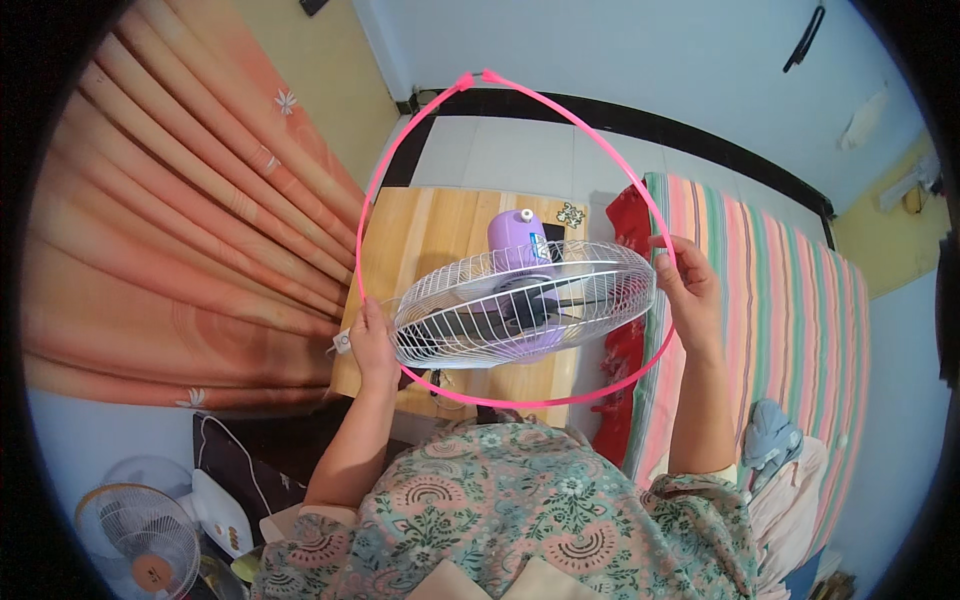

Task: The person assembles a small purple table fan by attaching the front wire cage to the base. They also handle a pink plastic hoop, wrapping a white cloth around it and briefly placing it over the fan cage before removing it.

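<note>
A pink plastic fan guard ring is held in both my hands. Its two ends lie close together at the top, with a small gap between them. The loop surrounds a fan with a white wire cage and a purple motor housing; dark blades show through the wires. At the cage's left edge, my left hand is closed on the ring. On the other side, my right hand pinches the ring between thumb and fingers, near the cage's right edge. The ring stands apart from the cage at top and bottom.
The fan is over a wooden table. An orange curtain hangs at left. At right is a bed with a striped cover and some clothes. Another fan stands at the lower left.
</note>
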A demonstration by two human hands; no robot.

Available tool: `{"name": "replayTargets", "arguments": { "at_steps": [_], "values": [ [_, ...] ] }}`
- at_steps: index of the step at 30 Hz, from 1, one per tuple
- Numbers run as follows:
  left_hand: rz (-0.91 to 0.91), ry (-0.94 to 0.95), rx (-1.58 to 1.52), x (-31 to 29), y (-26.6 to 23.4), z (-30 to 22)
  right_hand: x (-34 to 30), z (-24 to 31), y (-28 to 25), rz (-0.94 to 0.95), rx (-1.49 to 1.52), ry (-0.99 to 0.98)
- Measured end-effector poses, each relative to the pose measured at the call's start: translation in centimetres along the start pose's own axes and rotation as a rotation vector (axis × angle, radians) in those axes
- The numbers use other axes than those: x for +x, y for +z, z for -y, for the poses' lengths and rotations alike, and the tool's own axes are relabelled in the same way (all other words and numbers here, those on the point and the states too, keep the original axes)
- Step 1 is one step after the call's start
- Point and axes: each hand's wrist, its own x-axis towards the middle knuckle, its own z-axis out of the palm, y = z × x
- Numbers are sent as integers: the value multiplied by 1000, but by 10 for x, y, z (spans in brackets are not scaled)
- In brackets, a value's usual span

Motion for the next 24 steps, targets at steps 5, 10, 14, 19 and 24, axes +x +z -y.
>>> {"name": "replayTargets", "arguments": {
  "at_steps": [5, 10, 14, 19, 24],
  "values": [
    [17, -4, -13, -1, 2, -4, 13, 46, 22, 99, -45, -89],
    [40, 49, 72, -3, 4, -8, 37, 85, 42, 106, -253, -79],
    [21, 89, 42, 8, -6, -7, 42, 102, 42, 205, -632, 8],
    [-20, 5, 61, 7, -3, -24, 42, 68, 25, 334, -559, -16],
    [6, -57, 36, 0, -2, -22, 38, 47, 29, 392, -621, -425]
  ]
}}
